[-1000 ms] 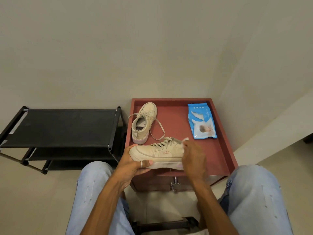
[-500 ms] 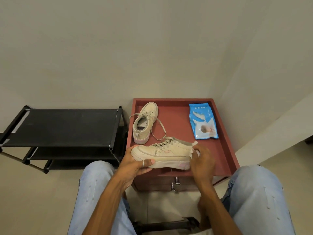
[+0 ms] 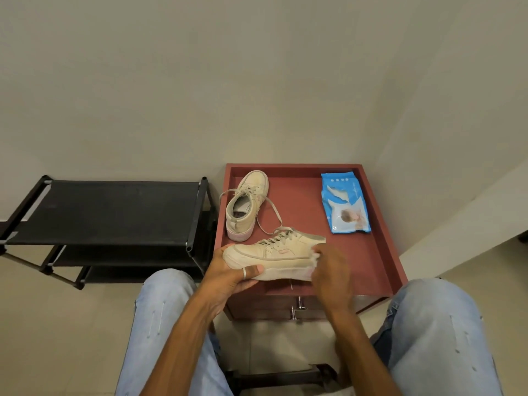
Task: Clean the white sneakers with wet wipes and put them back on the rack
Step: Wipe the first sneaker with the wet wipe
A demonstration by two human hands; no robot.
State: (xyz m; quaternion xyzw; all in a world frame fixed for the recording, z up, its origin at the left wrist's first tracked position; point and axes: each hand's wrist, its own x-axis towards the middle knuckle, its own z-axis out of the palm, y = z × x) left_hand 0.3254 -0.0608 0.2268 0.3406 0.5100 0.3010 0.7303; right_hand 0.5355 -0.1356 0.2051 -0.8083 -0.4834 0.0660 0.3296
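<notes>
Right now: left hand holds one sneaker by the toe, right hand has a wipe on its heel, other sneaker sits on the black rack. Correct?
One error. The head view shows the other sneaker on the red cabinet, not the black rack. The rest stands: left hand holds the first sneaker by the toe, right hand has a wipe on its heel.

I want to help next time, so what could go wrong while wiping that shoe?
The held sneaker sits over the cabinet's front edge, with the left hand gripping only its toe while the right hand holds a wipe at the heel; a hard rub might drop it. The other sneaker's loose lace trails up to it and might snag.
</notes>
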